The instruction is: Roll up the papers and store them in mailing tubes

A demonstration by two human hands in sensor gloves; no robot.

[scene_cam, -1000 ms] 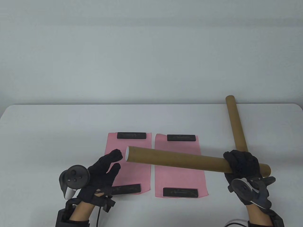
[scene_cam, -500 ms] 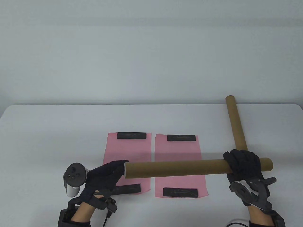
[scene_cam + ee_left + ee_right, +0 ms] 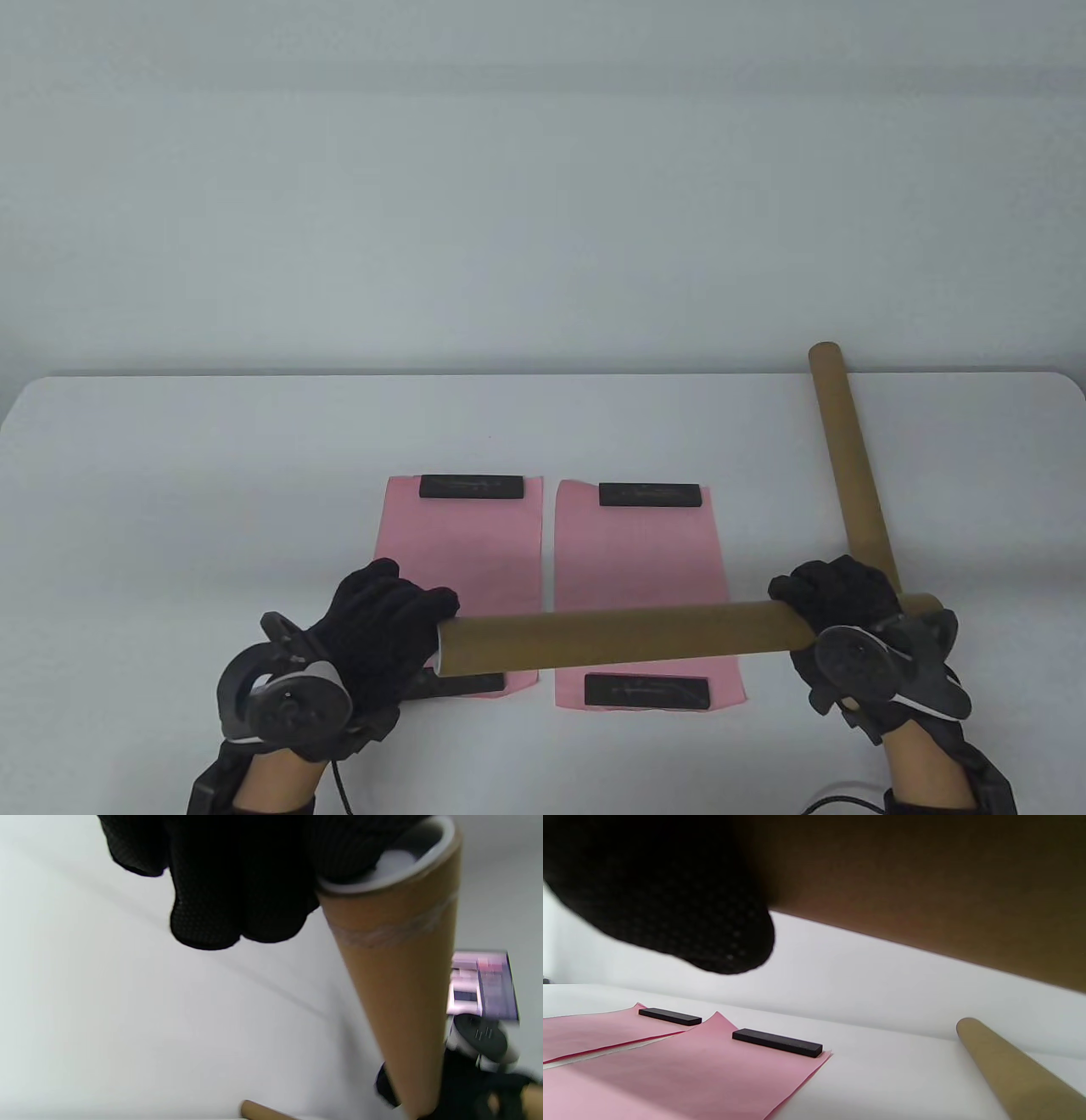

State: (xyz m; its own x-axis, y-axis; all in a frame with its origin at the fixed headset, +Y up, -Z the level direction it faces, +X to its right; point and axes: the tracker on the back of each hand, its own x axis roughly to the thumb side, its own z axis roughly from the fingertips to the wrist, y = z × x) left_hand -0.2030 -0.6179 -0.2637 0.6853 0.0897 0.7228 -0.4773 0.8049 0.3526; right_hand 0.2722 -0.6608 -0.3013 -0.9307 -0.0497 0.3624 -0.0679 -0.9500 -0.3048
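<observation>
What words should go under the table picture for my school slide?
Two gloved hands, left hand and right hand, hold a cardboard tube level above two pink papers.

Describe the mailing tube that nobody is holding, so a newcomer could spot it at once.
Start at the white table and go to its far right side, beyond the two pink paper sheets. There a long brown cardboard mailing tube lies on the surface, running from the back edge toward the right hand. Unlike the other brown tube, which both gloved hands hold crosswise over the sheets, this one lies untouched.
</observation>
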